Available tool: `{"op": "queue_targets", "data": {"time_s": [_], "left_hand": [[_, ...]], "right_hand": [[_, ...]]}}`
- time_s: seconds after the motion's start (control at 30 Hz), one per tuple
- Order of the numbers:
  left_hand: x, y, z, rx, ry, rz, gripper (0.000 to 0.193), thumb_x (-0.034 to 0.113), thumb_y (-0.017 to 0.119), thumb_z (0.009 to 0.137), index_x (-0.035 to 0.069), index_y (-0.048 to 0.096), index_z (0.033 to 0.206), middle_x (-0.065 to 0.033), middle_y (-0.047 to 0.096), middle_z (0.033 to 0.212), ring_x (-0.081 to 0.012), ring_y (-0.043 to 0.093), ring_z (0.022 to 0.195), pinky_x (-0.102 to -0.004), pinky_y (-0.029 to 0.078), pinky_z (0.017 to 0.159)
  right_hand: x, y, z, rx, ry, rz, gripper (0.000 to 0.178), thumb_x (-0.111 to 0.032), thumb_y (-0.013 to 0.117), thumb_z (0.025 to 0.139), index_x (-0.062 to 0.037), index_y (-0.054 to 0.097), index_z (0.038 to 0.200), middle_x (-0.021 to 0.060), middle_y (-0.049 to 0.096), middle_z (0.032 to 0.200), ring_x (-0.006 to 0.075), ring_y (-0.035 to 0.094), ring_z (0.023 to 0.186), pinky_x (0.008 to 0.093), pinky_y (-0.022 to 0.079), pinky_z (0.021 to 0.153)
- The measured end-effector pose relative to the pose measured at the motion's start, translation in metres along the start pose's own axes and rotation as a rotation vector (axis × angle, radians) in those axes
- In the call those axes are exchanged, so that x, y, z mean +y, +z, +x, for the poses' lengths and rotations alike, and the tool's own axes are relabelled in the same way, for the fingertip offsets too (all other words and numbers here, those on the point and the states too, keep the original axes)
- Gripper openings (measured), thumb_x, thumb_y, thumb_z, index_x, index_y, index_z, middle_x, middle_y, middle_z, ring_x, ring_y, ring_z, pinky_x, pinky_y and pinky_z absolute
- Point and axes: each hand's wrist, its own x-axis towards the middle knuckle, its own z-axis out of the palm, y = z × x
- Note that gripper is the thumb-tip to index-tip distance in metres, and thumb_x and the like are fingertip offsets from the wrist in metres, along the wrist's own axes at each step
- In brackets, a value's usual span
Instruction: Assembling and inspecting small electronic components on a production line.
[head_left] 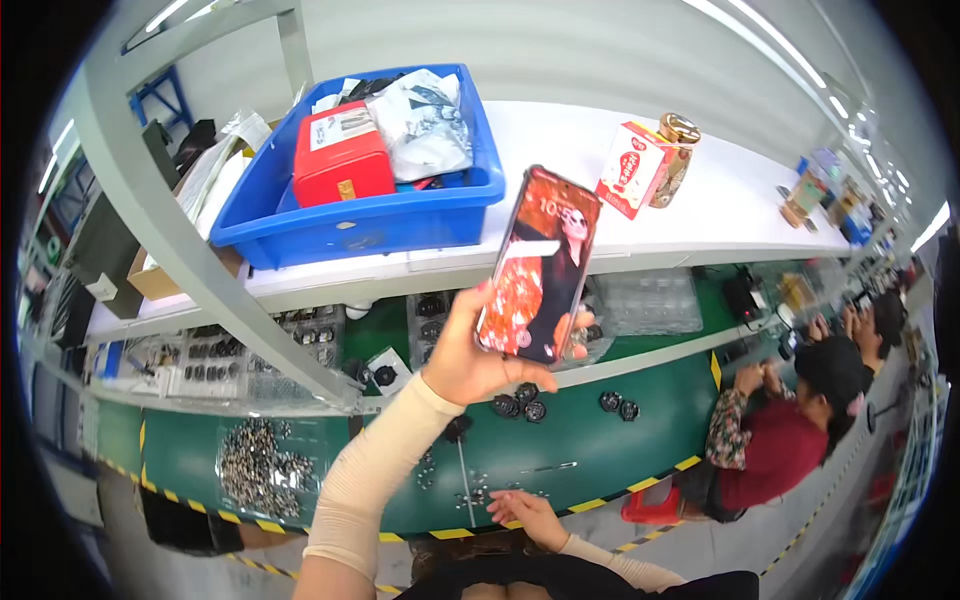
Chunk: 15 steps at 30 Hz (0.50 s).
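My left hand, in a beige sleeve, is raised over the bench and wrapped round a smartphone. The phone is tilted, and its lit screen shows a picture of a person in dark clothes against red. Lower down, at the front edge of the green work mat, my right hand has its fingers stretched out and holds nothing I can see. Small metal parts lie scattered close to it, with a thin pen-like tool beyond them. Several black round parts sit beneath the phone.
On the white shelf stand a blue bin with a red box and bags, a red-and-white carton, and a gold-lidded jar. A metal pile lies left. Co-workers sit right. A grey post rises left.
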Motion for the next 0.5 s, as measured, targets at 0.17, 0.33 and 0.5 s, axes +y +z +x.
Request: {"op": "queue_targets", "data": {"time_s": [0.17, 0.33, 0.5], "left_hand": [[0.007, -0.004, 0.064, 0.232, 0.095, -0.180, 0.067, 0.055, 0.041, 0.097, 0.007, 0.040, 0.144, -0.0258, 0.056, 0.132, -0.0440, 0.059, 0.115, -0.0503, 0.057, 0.086], [0.033, -0.017, 0.117, 0.222, 0.084, -0.238, 0.056, 0.042, 0.040, 0.101, 0.002, 0.040, 0.140, -0.0245, 0.053, 0.132, -0.0431, 0.051, 0.124, -0.0546, 0.048, 0.099], [0.036, 0.025, 0.154, 0.746, 0.330, 0.092, 0.046, 0.024, 0.025, 0.109, -0.013, 0.035, 0.134, -0.0301, 0.046, 0.137, -0.0425, 0.048, 0.127, -0.0482, 0.040, 0.114]], "right_hand": [[0.003, -0.085, -0.017, 0.008, 0.107, -0.011, 0.036, -0.026, 0.047, 0.106, 0.0009, 0.063, 0.122, 0.0065, 0.070, 0.098, 0.0101, 0.063, 0.084, 0.0248, 0.052, 0.077], [0.035, -0.106, -0.019, -0.031, 0.187, 0.011, 0.030, -0.022, 0.050, 0.104, 0.0015, 0.065, 0.115, 0.0064, 0.069, 0.095, 0.0110, 0.063, 0.081, 0.0250, 0.051, 0.074], [0.077, -0.099, -0.035, -0.130, 0.215, -0.143, 0.027, -0.019, 0.053, 0.102, 0.0010, 0.066, 0.115, 0.0072, 0.070, 0.095, 0.0134, 0.066, 0.082, 0.0269, 0.053, 0.075]]}}
